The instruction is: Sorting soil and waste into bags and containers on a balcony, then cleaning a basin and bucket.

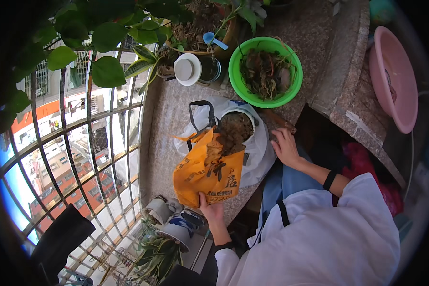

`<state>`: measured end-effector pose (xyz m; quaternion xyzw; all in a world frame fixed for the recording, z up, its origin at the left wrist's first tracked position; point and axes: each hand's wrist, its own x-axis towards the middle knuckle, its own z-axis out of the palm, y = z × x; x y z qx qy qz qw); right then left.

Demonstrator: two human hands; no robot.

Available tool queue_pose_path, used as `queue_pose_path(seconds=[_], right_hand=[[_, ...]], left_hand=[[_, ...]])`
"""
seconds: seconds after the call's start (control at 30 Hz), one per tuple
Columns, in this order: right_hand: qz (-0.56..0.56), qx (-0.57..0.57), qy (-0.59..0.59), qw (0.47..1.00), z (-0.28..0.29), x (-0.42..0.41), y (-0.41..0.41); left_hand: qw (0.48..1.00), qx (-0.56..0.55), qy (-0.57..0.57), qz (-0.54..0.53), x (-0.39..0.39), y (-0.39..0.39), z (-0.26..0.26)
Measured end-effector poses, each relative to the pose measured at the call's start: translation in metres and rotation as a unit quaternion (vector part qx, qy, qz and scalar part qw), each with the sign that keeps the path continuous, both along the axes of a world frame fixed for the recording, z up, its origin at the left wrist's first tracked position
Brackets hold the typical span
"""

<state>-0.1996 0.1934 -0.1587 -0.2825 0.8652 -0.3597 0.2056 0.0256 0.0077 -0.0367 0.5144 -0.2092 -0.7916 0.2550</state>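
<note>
My left hand (211, 208) grips the lower edge of an orange fabric bag (203, 171) with black handles and dark writing. Brown soil (232, 132) lies at the bag's mouth and in a round white container (254, 119), which stands on a crumpled white plastic bag (261, 153). To the right, my right hand (285, 146) is beside the plastic bag, fingers slightly spread with nothing seen in them. Just above its fingertips lies a brown stick-like piece (280, 121), partly hidden. A green plastic basin (296, 85) of dried plant matter stands above the white container.
A lidded jar (210, 68), a blue scoop (216, 41) and a potted plant stand at the top. Window bars (82, 123) run along the left. Potted snake plants (161, 254) stand at the bottom. A pink basin (400, 82) leans at the right.
</note>
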Motion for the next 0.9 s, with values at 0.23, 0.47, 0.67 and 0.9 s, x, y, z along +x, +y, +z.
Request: queue_pose_path(seconds=[0.23,0.47,0.67,0.9], right_hand=[[0.085,-0.189,-0.126,0.97,0.08,0.015,-0.078],[0.28,-0.208,-0.053,0.936,0.087,-0.033,-0.159],[0.319,-0.221,-0.076,0.918,0.075,0.015,-0.172],[0.189,-0.271,-0.037,0.943,0.1,0.051,-0.157]], left_hand=[[0.999,-0.001,-0.044,0.017,-0.005,0.002,0.002],[0.999,0.015,-0.029,-0.01,0.004,0.001,-0.003],[1.0,0.022,-0.003,0.018,0.007,0.001,-0.01],[0.997,0.065,-0.005,0.036,0.01,0.012,-0.005]])
